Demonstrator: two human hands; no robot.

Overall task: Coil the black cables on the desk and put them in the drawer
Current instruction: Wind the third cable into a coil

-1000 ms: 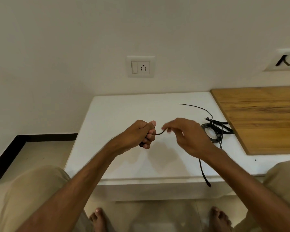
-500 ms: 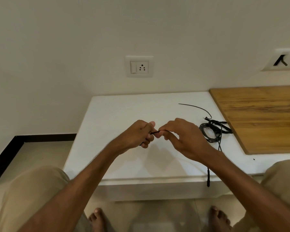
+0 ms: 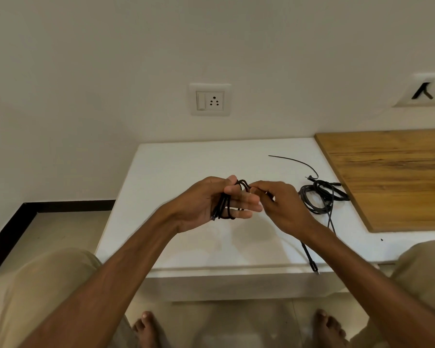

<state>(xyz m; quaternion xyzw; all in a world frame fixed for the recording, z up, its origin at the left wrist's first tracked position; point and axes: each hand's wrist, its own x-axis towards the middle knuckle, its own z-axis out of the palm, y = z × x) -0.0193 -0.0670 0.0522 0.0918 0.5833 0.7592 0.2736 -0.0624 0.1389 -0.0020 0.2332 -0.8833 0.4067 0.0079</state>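
Winding a black cable (image 3: 224, 205) above the white desk (image 3: 186, 162).
My left hand (image 3: 206, 202) keeps its fingers nearly straight, thumb pinning the cable's loops wrapped round them. My right hand (image 3: 284, 209) pinches the same cable just beside the coil. A second cable bundle (image 3: 319, 197) lies on the desk to my right.

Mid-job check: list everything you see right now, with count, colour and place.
white desk: 1, white, centre
wooden board: 1, brown, right
white wall socket: 1, white, wall above desk
coiled black cable: 1, black, looped round left hand
tangled black cable bundle: 1, black, desk right, beside board
thin black wire: 1, black, desk rear
black cable tail: 1, black, over desk's front edge
left hand: 1, holds coil
right hand: 1, pinches coil's end
bare feet: 2, floor below desk
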